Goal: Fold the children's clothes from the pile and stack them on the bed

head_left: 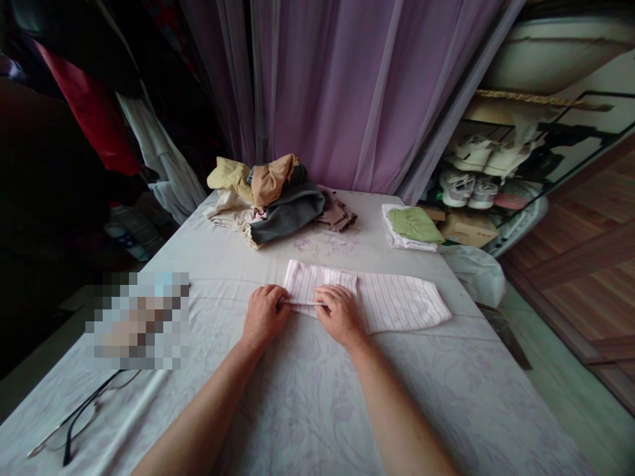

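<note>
A white cloth garment with pink stripes [401, 301] lies partly folded over on the table, its longer end stretching to the right. My left hand [266, 314] pinches the near left corner of the folded part. Closed on the near edge of the same fold is my right hand [340, 311], its fingers resting over the striped fabric. The edge between both hands is slightly raised. What kind of garment it is I cannot tell.
A heap of crumpled clothes [288, 198] sits at the table's far side. Folded green cloth [415, 223] tops a small stack at far right. Eyeglasses [82, 413] lie front left, near a blurred patch. A shoe rack [476, 165] stands right, beyond the patterned tablecloth [307, 410].
</note>
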The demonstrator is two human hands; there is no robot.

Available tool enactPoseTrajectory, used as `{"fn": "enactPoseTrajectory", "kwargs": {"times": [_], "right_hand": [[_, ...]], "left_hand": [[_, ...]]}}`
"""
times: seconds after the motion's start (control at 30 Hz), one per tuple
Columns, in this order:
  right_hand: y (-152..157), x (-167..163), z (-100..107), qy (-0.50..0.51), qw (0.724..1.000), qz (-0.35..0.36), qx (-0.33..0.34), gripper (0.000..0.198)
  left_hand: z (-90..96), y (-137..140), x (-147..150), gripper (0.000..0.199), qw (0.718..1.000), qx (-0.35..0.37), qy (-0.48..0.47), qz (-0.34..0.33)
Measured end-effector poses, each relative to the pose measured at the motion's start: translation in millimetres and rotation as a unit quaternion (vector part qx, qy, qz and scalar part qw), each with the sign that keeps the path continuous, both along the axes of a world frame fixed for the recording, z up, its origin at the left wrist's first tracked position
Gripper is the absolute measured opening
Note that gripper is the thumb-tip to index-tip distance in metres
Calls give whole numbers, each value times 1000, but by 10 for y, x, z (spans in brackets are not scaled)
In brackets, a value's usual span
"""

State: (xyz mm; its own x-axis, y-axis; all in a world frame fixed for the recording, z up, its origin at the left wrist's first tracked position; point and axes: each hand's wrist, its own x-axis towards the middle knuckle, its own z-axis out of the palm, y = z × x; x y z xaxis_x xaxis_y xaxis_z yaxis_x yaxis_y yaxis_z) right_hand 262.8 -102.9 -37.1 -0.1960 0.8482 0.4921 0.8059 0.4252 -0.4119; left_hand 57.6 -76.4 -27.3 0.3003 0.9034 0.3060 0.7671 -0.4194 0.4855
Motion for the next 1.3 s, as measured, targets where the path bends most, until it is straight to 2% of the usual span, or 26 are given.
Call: {"fn": "enactPoseTrajectory", "kwargs": {"times": [0.23,0.37,0.43,0.5,0.6,0.67,0.83,0.93,1.07,1.13,1.3], "right_hand": [[-56,-29,61,-30,999,9,-25,9],[-44,47,79,10,1000,6,1,18],[-16,171,74,43,998,-37,16,25],[6,338,54,57,990,-127,11,27],[2,566,8,35,963,-266,-27,25],[-16,637,-7,13,952,-300,-54,23],[-15,535,101,-22,944,-313,-104,28],[29,441,234,-29,930,-324,-169,35],[95,377,373,-25,907,-333,-258,40],[120,356,392,-29,906,-329,-266,44],[148,338,298,17,913,-338,-227,61]], "left_hand": [[29,-9,-25,19,1000,-3,-3,-23],[47,-33,-33,17,999,12,-9,-31],[40,-32,-38,15,999,19,-6,-34],[23,-18,-42,18,999,22,-3,-37],[-8,8,-44,24,999,28,-1,-34],[-20,19,-41,23,999,33,3,-31],[-12,20,-34,17,999,34,9,-32],[-14,17,-40,18,999,32,14,-31],[-25,15,-49,29,997,35,51,-35],[-21,8,-46,33,996,33,76,-41],[-10,-21,-22,36,995,21,94,-38]]}}
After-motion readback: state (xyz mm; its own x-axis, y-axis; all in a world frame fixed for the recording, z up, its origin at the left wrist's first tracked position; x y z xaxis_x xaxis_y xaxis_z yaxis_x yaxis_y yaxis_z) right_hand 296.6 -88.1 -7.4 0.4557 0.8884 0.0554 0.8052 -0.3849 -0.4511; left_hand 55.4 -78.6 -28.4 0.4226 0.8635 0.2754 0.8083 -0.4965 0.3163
